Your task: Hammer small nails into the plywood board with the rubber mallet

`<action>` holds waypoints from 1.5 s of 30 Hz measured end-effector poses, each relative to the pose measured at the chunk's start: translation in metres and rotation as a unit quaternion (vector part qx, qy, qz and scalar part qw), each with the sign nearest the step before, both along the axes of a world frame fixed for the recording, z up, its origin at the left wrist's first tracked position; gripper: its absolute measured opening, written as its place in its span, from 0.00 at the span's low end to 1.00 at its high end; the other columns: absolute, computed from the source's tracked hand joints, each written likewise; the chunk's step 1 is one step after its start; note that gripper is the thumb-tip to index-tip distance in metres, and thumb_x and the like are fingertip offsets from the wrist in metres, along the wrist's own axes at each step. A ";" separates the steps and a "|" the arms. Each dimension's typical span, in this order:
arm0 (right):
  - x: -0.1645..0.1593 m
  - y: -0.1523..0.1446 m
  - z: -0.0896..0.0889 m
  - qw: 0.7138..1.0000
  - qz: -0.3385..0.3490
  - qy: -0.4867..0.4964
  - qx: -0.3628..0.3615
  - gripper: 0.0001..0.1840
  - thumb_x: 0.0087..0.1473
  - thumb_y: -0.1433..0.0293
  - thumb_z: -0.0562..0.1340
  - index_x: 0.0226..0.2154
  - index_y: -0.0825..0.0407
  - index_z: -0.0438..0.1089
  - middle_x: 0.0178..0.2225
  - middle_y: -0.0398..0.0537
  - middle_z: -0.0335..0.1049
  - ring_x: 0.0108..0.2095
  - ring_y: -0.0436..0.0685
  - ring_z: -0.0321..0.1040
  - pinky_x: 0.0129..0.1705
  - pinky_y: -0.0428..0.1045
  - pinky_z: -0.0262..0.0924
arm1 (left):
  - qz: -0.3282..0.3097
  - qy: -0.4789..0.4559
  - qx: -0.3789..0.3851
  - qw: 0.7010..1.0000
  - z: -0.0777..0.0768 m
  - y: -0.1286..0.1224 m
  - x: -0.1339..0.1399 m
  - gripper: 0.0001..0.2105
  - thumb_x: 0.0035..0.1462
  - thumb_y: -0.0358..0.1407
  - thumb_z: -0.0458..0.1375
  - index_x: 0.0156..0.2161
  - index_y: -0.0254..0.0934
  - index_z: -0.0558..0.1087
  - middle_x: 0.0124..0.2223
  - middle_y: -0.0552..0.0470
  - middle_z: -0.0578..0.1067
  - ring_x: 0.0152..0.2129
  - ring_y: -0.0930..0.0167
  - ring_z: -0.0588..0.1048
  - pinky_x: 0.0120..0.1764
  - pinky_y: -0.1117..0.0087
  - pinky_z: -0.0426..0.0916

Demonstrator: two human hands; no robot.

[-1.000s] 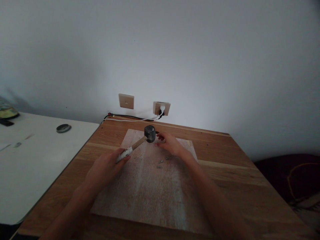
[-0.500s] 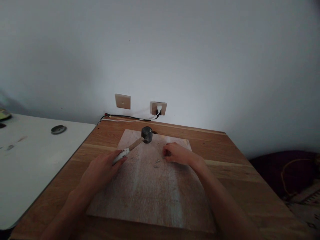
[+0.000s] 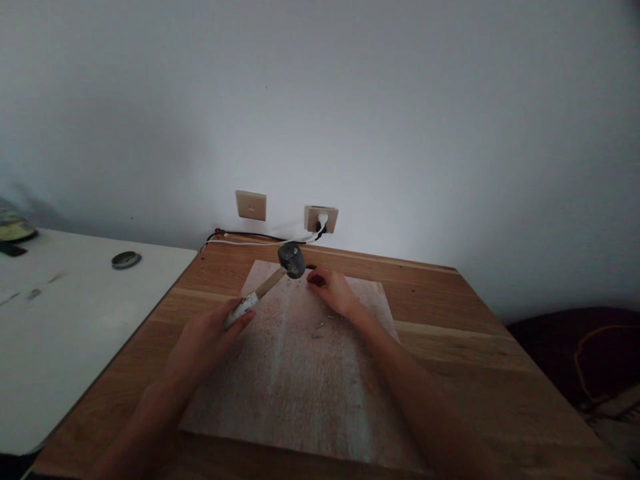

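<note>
My left hand (image 3: 213, 327) is closed round the white-wrapped lower handle of a mallet (image 3: 291, 260), whose dark head is raised over the far part of a worn wooden board (image 3: 280, 380). Just right of that head, my right hand (image 3: 333, 290) is bent low at the board's far edge, fingers curled together; whatever they pinch is hidden. A few small metal pieces, like nails or screws (image 3: 319, 327), lie on the board below my right hand. Tiny specks or nail heads (image 3: 294, 280) show near the mallet head, too small to tell.
The board lies on a brown wooden table (image 3: 450, 353) against a wall. At the back, white and black cables run to a wall socket (image 3: 321, 220). A white table (image 3: 65, 333) adjoins on the left, with a round dark lid (image 3: 126, 259). Dark red fabric (image 3: 575, 353) is at the right.
My right hand has moved left and farther away, close to the mallet head, uncovering another small metal piece. The mallet head has risen slightly. The view has shifted a little.
</note>
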State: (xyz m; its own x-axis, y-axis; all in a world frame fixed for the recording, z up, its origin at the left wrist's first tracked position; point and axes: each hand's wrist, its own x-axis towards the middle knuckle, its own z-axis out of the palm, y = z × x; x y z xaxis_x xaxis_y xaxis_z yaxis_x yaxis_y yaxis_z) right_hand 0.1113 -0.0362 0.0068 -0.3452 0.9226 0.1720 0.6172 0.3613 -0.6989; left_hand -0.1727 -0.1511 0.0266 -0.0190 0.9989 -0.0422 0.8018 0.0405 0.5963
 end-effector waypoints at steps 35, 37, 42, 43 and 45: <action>0.051 -0.038 0.023 0.984 -0.023 -0.175 -0.036 0.05 0.54 0.76 0.64 0.32 0.55 0.78 0.32 0.53 0.80 0.32 0.55 0.73 0.36 0.47 0.61 | -0.059 0.100 0.008 0.993 0.010 0.007 0.023 0.21 0.68 0.50 0.49 0.56 0.46 0.77 0.47 0.46 0.83 0.45 0.54 0.81 0.44 0.60 0.69; 0.046 -0.028 0.020 0.992 -0.039 -0.117 -0.005 0.05 0.54 0.77 0.64 0.32 0.55 0.77 0.32 0.51 0.79 0.32 0.54 0.72 0.36 0.47 0.60 | -0.054 0.091 0.011 0.994 0.009 0.007 0.020 0.22 0.68 0.51 0.49 0.57 0.46 0.77 0.47 0.45 0.84 0.45 0.54 0.81 0.44 0.60 0.70; 0.038 -0.010 0.008 0.997 -0.032 -0.074 0.012 0.05 0.53 0.78 0.65 0.32 0.55 0.77 0.32 0.50 0.78 0.32 0.53 0.71 0.36 0.47 0.61 | -0.049 0.072 0.012 0.996 0.006 0.005 0.015 0.22 0.67 0.51 0.50 0.56 0.45 0.78 0.46 0.46 0.84 0.45 0.55 0.81 0.45 0.61 0.69; 0.037 -0.009 0.005 0.997 -0.027 -0.070 0.011 0.05 0.54 0.78 0.65 0.33 0.55 0.77 0.32 0.49 0.78 0.32 0.53 0.71 0.36 0.47 0.61 | -0.048 0.069 0.012 0.996 0.006 0.005 0.015 0.22 0.67 0.51 0.50 0.56 0.45 0.78 0.46 0.46 0.84 0.44 0.56 0.81 0.45 0.62 0.69; 0.035 -0.008 0.002 0.998 -0.016 -0.057 0.012 0.10 0.54 0.78 0.65 0.40 0.55 0.78 0.32 0.48 0.79 0.32 0.53 0.72 0.37 0.46 0.62 | -0.043 0.067 0.008 0.997 0.006 0.004 0.015 0.22 0.66 0.51 0.51 0.56 0.46 0.78 0.46 0.47 0.84 0.44 0.55 0.81 0.44 0.61 0.69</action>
State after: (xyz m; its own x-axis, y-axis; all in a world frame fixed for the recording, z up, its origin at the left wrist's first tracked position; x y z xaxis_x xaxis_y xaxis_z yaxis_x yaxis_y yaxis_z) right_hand 0.1460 -0.0444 0.0083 -0.3337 0.9299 0.1548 0.7037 0.3549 -0.6155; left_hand -0.1580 -0.1470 0.0323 0.0625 0.9977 -0.0281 0.8741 -0.0411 0.4841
